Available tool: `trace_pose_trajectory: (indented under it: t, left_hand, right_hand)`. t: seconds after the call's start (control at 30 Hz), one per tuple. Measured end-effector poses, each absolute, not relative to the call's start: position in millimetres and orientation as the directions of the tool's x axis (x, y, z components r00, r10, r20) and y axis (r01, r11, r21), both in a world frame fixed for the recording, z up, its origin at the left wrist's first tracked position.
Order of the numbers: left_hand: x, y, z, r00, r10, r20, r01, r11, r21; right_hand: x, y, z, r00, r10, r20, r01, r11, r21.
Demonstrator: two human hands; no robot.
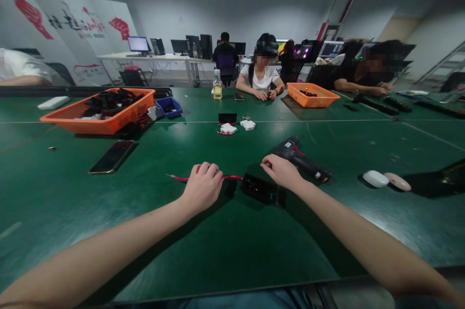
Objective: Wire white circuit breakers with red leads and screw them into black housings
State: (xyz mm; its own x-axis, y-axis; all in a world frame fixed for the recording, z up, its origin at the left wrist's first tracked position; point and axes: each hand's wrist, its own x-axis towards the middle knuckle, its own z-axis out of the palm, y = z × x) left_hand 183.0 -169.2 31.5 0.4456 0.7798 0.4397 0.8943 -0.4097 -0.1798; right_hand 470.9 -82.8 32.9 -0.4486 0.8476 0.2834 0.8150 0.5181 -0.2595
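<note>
My left hand (202,184) is closed around a red wire (232,177), whose bare metal end sticks out to the left. The wire's other end runs to a small black box (258,189) lying on the green table; metal bits show inside it, too small to name. Just above and right of that box, my right hand (281,170) is closed with thumb and fingers pinched together; whatever is between them, if anything, is hidden. Behind the right hand lies a black power screwdriver (303,159) with a red switch.
An orange basket (98,125) of black parts and a blue bin (169,107) stand at left, near a phone (112,157). Ahead are white modules (228,129). Two small cases (376,178) lie right. Across the table, a person works beside another orange basket (312,98).
</note>
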Motion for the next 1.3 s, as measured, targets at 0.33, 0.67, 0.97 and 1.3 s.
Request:
trace_pose_trajectory:
  t: [0.33,0.67,0.97,1.3]
  left_hand:
    - [183.4,-168.6,30.0,0.434,0.784,0.444,0.900,-0.400,-0.174]
    - [182.8,-170.1,32.4,0.436,0.789,0.434,0.899,-0.403,-0.171]
    - [181.9,-170.9,31.9,0.424,0.790,0.442,0.903,-0.402,-0.150]
    - [181.5,-174.3,31.9,0.362,0.819,0.446,0.932,-0.328,-0.156]
  right_hand:
    - [450.3,-122.7,59.6,-0.389,0.907,0.162,0.639,0.392,-0.663]
    - [438.1,-141.6,58.3,-0.369,0.917,0.153,0.703,0.383,-0.600]
    - [436.4,-129.8,56.8,-0.485,0.855,0.186,0.653,0.495,-0.572]
    - [436.3,-84.9,60.1,-0.692,0.694,0.200,0.548,0.685,-0.479]
